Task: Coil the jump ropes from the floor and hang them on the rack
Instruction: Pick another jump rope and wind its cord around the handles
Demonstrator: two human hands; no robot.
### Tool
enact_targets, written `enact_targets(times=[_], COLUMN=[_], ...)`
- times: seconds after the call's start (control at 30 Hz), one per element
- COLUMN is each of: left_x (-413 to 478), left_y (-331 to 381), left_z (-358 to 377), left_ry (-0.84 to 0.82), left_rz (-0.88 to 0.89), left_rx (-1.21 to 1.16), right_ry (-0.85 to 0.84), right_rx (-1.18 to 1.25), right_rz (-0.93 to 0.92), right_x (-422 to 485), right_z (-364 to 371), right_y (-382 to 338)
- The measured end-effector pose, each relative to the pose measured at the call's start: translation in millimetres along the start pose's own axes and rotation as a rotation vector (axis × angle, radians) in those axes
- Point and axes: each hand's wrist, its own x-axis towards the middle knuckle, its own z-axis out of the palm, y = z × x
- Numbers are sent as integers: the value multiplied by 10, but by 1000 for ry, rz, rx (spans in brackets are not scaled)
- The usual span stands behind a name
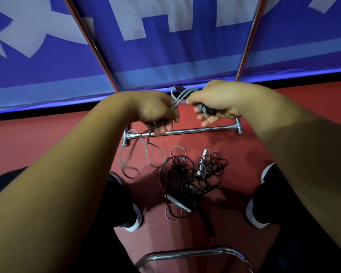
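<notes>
Two bare arms reach out in front, and the right hand (215, 103) has its fingers curled tight round a dark plastic handle (206, 110) and a few loops of thin grey jump rope (182, 94), while the left hand (156, 109) pinches the same rope just beside those fingers. Below the left fingers the rest of the grey rope hangs loose down to the red floor (254, 138), near the messy pile of thin black jump ropes (187, 180). I think the loose end could catch on that pile or on the silver bottom bar of the rack (195, 130), and a hard tug might then pull the loops apart.

rack (182, 132) top cut off, dangling rope (140, 146) blurred
</notes>
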Motion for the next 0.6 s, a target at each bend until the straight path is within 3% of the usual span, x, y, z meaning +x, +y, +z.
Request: enact_targets(times=[0.17,0.3,0.47,0.6], left_x=[5,-34,-18,-46], left_y=[25,87,76,43], left_z=[-27,-139,-156,-169], left_ry=[110,222,236,255], left_rz=[100,265,258,246], left_rx=[-150,-318,-407,-389], right_ry=[-30,-7,33,23], right_rx=[217,192,132,221], right_rz=[-22,-55,-93,-81], right_x=[32,49,30,-1], right_z=[-14,-30,20,4], right_y=[-83,-88,-96,-134])
